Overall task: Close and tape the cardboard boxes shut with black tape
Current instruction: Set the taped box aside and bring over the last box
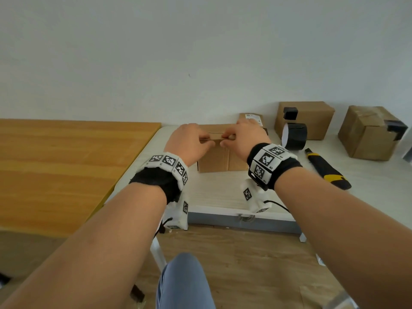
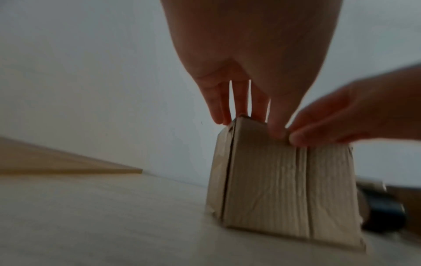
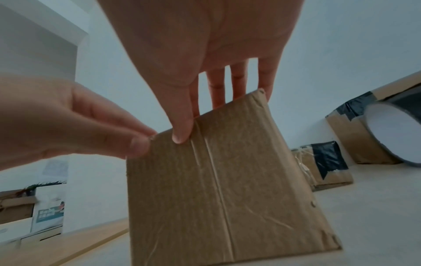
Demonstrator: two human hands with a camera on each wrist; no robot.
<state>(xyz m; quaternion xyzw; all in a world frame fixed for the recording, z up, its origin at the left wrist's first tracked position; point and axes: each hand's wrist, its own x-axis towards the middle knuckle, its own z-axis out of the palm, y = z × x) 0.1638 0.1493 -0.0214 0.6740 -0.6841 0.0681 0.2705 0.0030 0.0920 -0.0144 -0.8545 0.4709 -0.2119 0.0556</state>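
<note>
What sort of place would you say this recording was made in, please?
Probably a plain room used as a small packing spot: a white table against a bare wall holds taped cardboard boxes, a black tape roll and a utility knife, with a wooden floor below.

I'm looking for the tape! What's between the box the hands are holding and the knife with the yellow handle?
In the head view, the black tape roll stands on the white table between the held box and the utility knife.

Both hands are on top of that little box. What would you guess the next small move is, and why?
Probably the right hand lets go and reaches for the black tape roll beside it, while the left hand keeps the flaps down. The box shows no tape on its top yet.
</note>
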